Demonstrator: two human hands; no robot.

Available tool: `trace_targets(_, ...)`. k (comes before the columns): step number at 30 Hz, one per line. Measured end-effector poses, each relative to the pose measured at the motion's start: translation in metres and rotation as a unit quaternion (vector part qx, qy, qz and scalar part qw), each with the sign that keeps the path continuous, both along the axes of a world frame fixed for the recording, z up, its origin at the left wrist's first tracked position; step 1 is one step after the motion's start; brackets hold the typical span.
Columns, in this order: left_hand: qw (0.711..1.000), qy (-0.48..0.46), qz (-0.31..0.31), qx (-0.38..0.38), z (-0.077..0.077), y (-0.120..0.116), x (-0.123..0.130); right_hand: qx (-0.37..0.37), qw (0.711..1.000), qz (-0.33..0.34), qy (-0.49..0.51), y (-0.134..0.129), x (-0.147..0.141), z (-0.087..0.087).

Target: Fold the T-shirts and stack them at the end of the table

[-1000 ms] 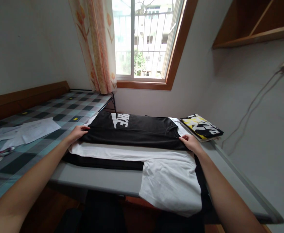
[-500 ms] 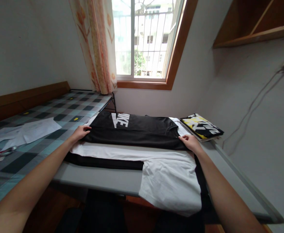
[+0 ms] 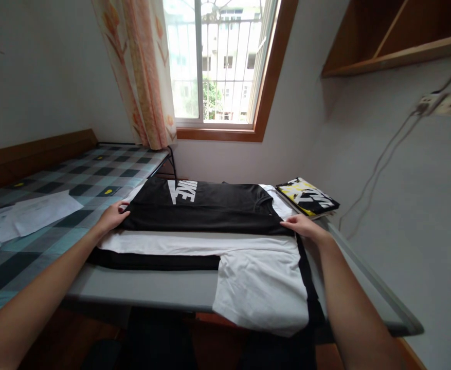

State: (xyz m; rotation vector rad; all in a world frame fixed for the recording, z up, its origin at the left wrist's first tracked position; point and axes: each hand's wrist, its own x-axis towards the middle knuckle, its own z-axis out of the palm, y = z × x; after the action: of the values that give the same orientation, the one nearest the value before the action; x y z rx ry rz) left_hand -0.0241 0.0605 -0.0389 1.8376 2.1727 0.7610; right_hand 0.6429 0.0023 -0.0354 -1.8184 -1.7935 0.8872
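A black T-shirt point(image 3: 225, 198) with white lettering lies sideways on the grey table point(image 3: 144, 288), its near part folded over and its neckline to the right. My left hand point(image 3: 113, 218) pinches the shirt's left end. At the right end, near the neckline, my right hand point(image 3: 302, 226) has its fingers closed on the fabric. Under and in front of the black shirt is a white T-shirt point(image 3: 264, 288), its sleeve hanging over the table's front edge. More black fabric point(image 3: 151, 261) shows beneath the white one.
Folded black, yellow and white clothing point(image 3: 306, 198) lies at the table's back right. A checkered bed point(image 3: 71, 174) with papers point(image 3: 40, 210) adjoins on the left. Behind are a curtain point(image 3: 148, 77) and a barred window; a wooden shelf point(image 3: 395, 56) hangs at upper right.
The view has turned slightly right, so everything sits further left in it. Both hands still hold the black shirt's ends, and the shirt lies nearly as before.
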Motion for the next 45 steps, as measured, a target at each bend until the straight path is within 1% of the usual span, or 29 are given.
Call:
trace_targets(4, 0.999, 0.031, 0.001, -0.013, 0.004, -0.003, 0.003, 0.003, 0.999, -0.018, -0.03, 0.002, -0.001, -0.003)
trace_targets(6, 0.998, 0.057, 0.006, -0.015, 0.005, -0.004, 0.006, 0.016, 0.999, -0.035, -0.033, 0.004, -0.003, -0.003)
trace_targets(9, 0.989, 0.148, 0.023, 0.018, 0.007, -0.004, 0.017, 0.089, 0.992, -0.081, -0.04, 0.007, -0.011, -0.003)
trace_targets(11, 0.976, 0.209, 0.022, 0.05, 0.009, -0.001, 0.03, 0.133, 0.986, -0.09, -0.052, 0.011, -0.017, -0.005)
trace_targets(13, 0.973, 0.225, -0.003, 0.055, 0.012, 0.006, 0.047, 0.143, 0.985, -0.075, -0.052, 0.013, -0.022, -0.007)
trace_targets(17, 0.979, 0.177, -0.096, 0.016, 0.013, 0.025, 0.085, 0.133, 0.989, -0.063, -0.033, 0.013, -0.025, -0.009)
trace_targets(20, 0.975, 0.155, -0.16, -0.001, 0.007, 0.035, 0.11, 0.129, 0.989, -0.068, -0.027, 0.013, -0.025, -0.01)
trace_targets(23, 0.975, 0.134, -0.178, 0.004, 0.0, 0.041, 0.126, 0.133, 0.987, -0.083, -0.032, 0.014, -0.025, -0.014)
trace_targets(28, 0.976, 0.115, -0.185, 0.024, -0.011, 0.048, 0.13, 0.133, 0.986, -0.099, -0.03, 0.016, -0.026, -0.019)
trace_targets(33, 0.973, 0.11, -0.198, 0.048, -0.016, 0.05, 0.128, 0.12, 0.988, -0.102, 0.004, 0.014, -0.026, -0.015)
trace_targets(37, 0.971, 0.114, -0.203, 0.059, -0.017, 0.047, 0.129, 0.114, 0.987, -0.111, 0.012, 0.013, -0.025, -0.012)
trace_targets(42, 0.964, 0.147, -0.205, 0.084, -0.014, 0.038, 0.133, 0.088, 0.992, -0.087, 0.029, 0.014, -0.018, -0.013)
trace_targets(45, 0.957, 0.172, -0.207, 0.106, -0.012, 0.03, 0.136, 0.083, 0.992, -0.086, 0.037, 0.014, -0.016, -0.014)
